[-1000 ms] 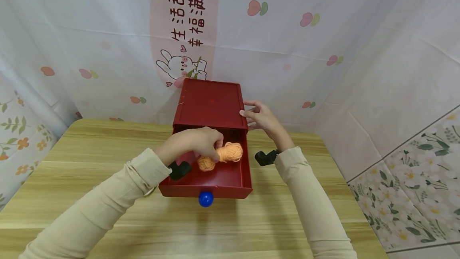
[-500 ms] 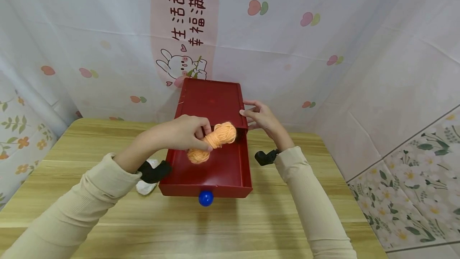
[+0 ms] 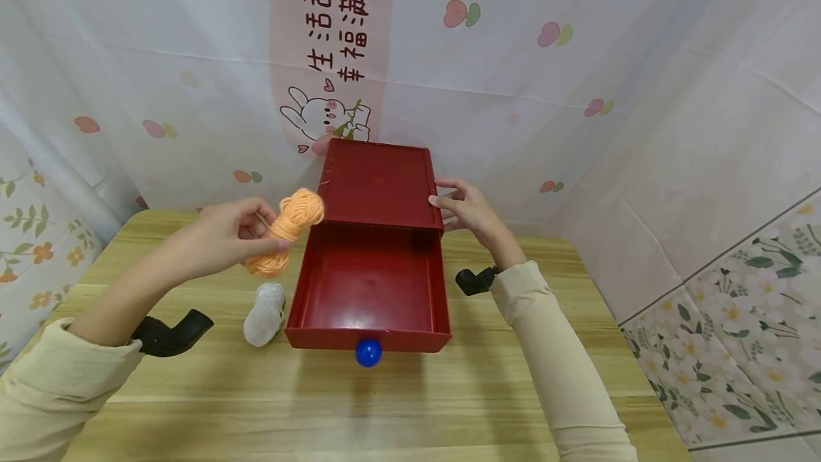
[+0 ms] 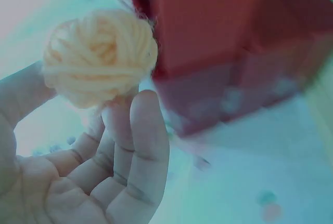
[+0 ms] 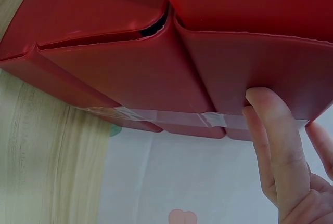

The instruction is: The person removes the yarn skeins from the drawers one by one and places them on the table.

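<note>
Red drawer (image 3: 372, 298) jutting from box (image 3: 378, 184), left hand (image 3: 221, 237) pinching orange yarn (image 3: 288, 227), right hand (image 3: 470, 210) loose-fingered, seemingly touching box

Head view softly lit, faint shadows on table (image 3: 410, 405), left wrist view bluish, blurred

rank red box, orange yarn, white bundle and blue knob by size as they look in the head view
Largest to smallest:
red box
orange yarn
white bundle
blue knob
The left hand holds the yarn up, perhaps nearer the camera, so its real size against the bundle is unsure.
</note>
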Demonstrator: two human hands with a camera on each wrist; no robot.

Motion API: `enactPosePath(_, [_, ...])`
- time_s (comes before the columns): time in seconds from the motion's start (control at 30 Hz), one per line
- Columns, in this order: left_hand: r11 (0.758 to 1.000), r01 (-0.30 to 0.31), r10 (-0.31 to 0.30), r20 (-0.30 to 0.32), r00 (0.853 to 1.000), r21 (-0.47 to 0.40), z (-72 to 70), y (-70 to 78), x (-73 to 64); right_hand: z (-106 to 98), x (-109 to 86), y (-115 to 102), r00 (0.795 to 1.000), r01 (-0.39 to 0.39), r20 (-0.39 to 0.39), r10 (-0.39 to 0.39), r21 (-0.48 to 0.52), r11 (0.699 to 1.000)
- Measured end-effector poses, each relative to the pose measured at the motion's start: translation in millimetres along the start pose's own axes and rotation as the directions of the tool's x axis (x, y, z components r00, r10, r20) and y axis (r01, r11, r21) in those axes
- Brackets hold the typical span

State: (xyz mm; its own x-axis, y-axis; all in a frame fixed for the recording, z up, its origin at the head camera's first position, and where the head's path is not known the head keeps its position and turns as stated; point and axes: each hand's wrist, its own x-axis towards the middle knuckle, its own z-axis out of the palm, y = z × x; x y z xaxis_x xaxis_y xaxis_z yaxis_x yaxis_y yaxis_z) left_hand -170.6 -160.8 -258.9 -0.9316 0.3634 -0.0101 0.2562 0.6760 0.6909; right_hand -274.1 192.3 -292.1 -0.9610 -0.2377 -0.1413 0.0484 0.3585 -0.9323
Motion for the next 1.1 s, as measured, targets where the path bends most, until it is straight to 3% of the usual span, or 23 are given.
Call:
enactPosePath(0.27, [0.993,0.116,-0.115,-0.020,0.993,0.034,-0.8,-61.4,-13.7,0,0.2,0,1.000,-0.005,-0.001,0.005,0.010,1.000])
enactPosePath(0.5, [0.982,0.171,-0.170,-0.011,0.985,0.086,12.1,-98.4,-16.1,0,-0.9,-1,1.000,0.011,0.006,-0.011,0.017,1.000])
enactPosePath(0.93, [0.972,0.205,-0.206,-0.001,0.979,0.115,55.3,-137.8,-13.2,0,0.2,0,1.000,0.006,0.004,-0.006,0.009,1.000])
enactPosePath(1.1, [0.957,0.257,-0.261,0.013,0.965,0.131,66.6,-146.2,-12.7,1,-0.7,0,1.000,0.006,0.002,-0.006,0.010,1.000])
